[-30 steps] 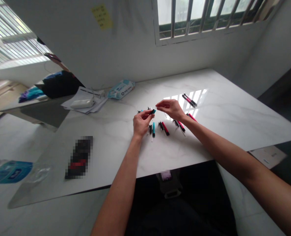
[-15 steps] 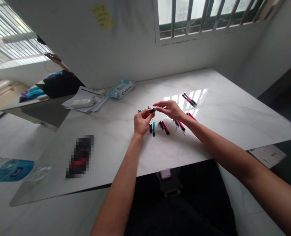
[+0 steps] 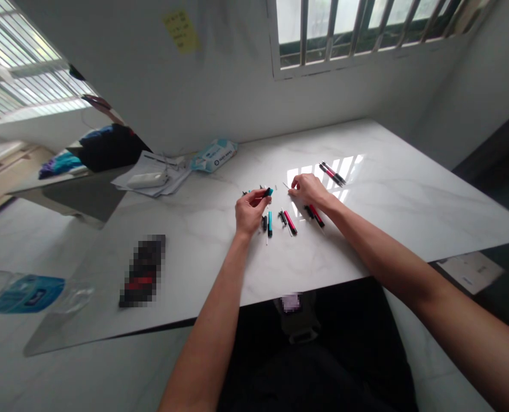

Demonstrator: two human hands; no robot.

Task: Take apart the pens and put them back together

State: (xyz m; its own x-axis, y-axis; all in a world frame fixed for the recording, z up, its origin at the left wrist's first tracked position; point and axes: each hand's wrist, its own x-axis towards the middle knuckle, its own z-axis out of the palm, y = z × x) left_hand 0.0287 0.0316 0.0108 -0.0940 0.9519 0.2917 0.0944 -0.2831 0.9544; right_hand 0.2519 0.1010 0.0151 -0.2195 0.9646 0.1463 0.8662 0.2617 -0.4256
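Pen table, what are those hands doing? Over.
Left hand pinching black-and-teal pen part. Right hand: fingertips at thin white stick, grip unclear. Close by: teal barrel, red barrel.

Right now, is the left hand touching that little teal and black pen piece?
Touching. The head view shows the left hand pinching the teal and black pen piece between thumb and fingers.

A desk corner in a home or small office; which of the two is unclear.
A marbled desk (image 3: 194,229) stands against a pale wall (image 3: 237,103), under daylight from a barred window (image 3: 357,28); papers (image 3: 139,167), pens (image 3: 332,174) and a wipes pack (image 3: 214,155) lie on it, and a yellow note (image 3: 180,30) hangs above.
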